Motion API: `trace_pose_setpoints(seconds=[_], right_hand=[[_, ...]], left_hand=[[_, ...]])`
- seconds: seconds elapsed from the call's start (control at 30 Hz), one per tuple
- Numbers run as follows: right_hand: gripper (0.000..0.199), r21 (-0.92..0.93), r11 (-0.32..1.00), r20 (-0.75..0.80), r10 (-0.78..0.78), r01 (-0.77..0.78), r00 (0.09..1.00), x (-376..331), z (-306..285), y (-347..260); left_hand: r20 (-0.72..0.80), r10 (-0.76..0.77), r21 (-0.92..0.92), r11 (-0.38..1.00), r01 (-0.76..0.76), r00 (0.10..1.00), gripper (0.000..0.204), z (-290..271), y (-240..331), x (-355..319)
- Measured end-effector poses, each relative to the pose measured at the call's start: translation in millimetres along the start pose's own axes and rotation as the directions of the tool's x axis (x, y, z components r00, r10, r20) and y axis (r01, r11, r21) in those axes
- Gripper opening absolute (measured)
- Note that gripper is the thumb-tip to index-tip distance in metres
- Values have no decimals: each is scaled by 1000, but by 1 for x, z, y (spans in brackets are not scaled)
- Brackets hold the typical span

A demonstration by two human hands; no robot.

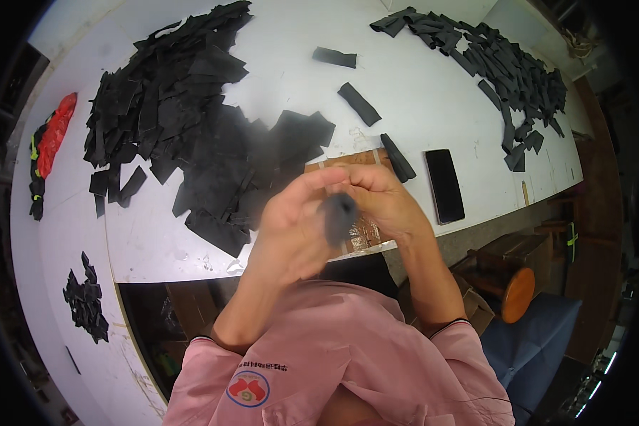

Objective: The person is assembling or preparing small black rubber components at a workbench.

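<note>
Dark grey rolled strip (pixel 339 216), blurred, upright, pinched between both hands above table edge.

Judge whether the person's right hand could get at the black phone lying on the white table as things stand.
Probably yes. The black phone lies flat near the table edge, just right of the right hand, with nothing between them. But that hand is pinching a dark piece with the left hand.

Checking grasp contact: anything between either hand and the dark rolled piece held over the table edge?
Nothing visible. The left hand and right hand both pinch the dark rolled piece directly, above the brown board; the piece is blurred, so finer contact is unclear.
</note>
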State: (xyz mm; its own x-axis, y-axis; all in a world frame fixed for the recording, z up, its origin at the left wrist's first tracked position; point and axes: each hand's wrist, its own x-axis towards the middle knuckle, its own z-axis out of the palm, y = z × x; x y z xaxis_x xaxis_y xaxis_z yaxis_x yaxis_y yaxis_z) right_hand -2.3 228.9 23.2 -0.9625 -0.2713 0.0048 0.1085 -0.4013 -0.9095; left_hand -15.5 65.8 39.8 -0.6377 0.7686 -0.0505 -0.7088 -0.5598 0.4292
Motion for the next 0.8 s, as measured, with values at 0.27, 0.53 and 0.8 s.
trace_pose_setpoints(seconds=[0.27, 0.53, 0.8], right_hand=[[20, -13, 989, -10, 144, -145, 989, 3, -18, 37], [13, -287, 954, -181, 34, -86, 983, -6, -14, 31], [27, -610, 717, -122, -505, 336, 855, -11, 18, -7]], left_hand=[[-257, 68, 282, 959, 8, 964, 34, -22, -10, 0], [40, 453, 999, -47, -21, 891, 37, 7, 1, -8], [147, 601, 648, 542, -536, 786, 6, 3, 5, 12]])
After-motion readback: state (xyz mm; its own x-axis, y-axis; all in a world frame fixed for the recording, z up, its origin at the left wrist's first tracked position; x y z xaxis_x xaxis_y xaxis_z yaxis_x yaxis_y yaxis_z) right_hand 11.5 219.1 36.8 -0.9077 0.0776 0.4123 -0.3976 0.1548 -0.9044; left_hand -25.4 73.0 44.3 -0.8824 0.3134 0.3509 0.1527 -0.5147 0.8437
